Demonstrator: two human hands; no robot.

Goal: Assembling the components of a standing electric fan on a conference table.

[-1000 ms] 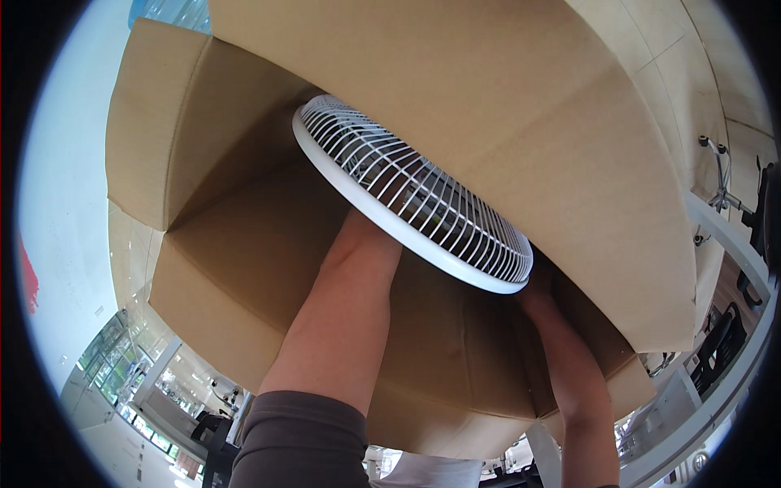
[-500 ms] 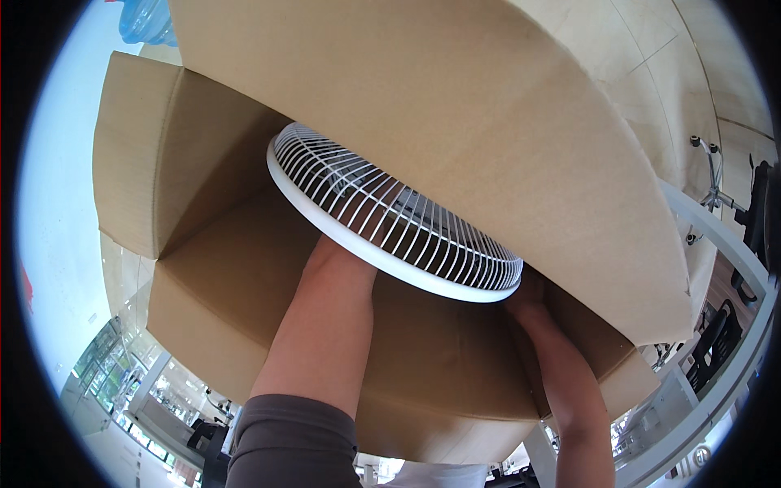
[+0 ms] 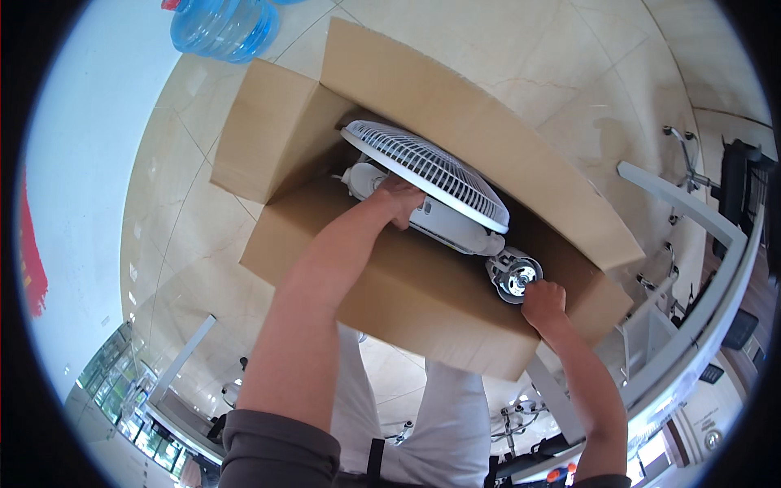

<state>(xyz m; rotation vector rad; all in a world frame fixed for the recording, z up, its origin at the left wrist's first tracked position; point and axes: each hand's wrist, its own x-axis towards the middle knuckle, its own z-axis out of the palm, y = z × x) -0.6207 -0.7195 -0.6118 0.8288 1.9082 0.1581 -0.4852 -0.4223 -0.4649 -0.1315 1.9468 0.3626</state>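
Observation:
Inside the open cardboard box (image 3: 423, 309) lies a fan part with a round white wire grille (image 3: 439, 175), tilted against the far side. Beneath the grille runs a long white fan body (image 3: 455, 230). A fan motor (image 3: 514, 276) with a silver round end sits at its right. My left hand (image 3: 397, 200) grips the white body just under the grille's near rim, its fingertips partly hidden. At the motor, my right hand (image 3: 544, 302) is closed with curled fingers against its edge; what the fingertips clasp is hidden.
Tall box flaps (image 3: 480, 114) stand up around the opening. Blue water jugs (image 3: 226, 28) are on the tiled floor at the far left, beside a white wall. A grey curved frame (image 3: 691, 199) and black chairs (image 3: 744, 187) stand at the right.
My view has pulled back from the box. The grille now sits lower in it, with the white body and motor showing. My right hand has come out from behind the grille to the motor.

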